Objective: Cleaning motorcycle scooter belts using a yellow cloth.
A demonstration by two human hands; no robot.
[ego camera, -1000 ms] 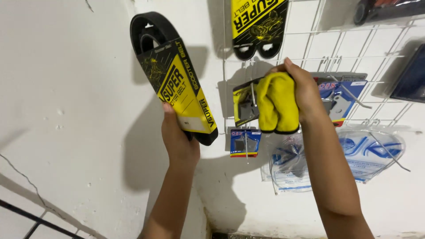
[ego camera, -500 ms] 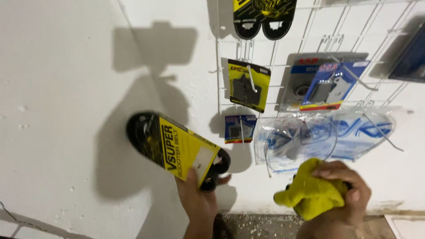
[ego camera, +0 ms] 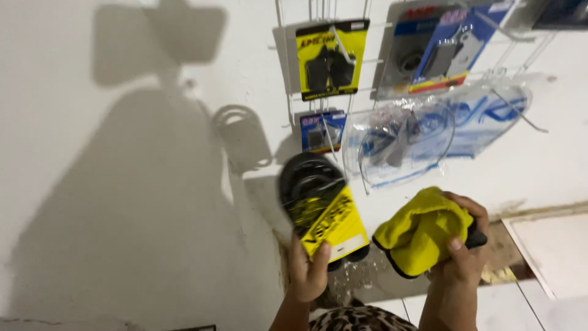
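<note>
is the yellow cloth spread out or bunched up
Bunched up: the yellow cloth sits crumpled in a wad, gripped by the right hand, with no flat part hanging.

The left hand (ego camera: 308,274) has brought the black drive belt in its yellow card sleeve (ego camera: 321,211) down from high on the white wall to below the wire display rack (ego camera: 343,61). The right hand (ego camera: 463,251), gripping the yellow cloth (ego camera: 419,230), has dropped from the rack's hanging packets to beneath it too.
</note>
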